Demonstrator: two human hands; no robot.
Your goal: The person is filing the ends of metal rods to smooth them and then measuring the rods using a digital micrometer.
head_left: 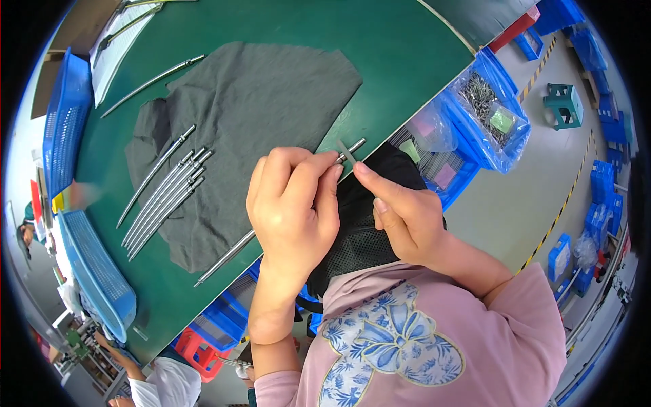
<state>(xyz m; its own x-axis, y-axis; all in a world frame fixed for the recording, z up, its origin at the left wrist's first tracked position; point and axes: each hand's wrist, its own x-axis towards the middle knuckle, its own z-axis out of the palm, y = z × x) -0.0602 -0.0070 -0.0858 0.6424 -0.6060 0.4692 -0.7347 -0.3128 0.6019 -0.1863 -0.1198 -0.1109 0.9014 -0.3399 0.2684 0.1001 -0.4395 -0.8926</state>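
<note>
My left hand [293, 203] is closed around a long slim metal rod [228, 258]. The rod runs slantwise along the table edge, and its stepped tip sticks out past my thumb and fingers. In my right hand [410, 220], a small flat grey strip [346, 152] is pinched and lies across the rod near that tip. The strip's exact kind cannot be made out. Left of my hands, several similar metal rods [161, 197] lie side by side on a crumpled dark grey cloth [264, 88]. Another rod [152, 85] lies farther off, one end on the cloth.
The green table [400, 41] carries blue perforated baskets [102, 264] along its left side. Beyond its right edge stand a blue bin [502, 152] of small metal parts and another of rods. A green stool [563, 106] stands on the floor. A co-worker in white [173, 383] is at lower left.
</note>
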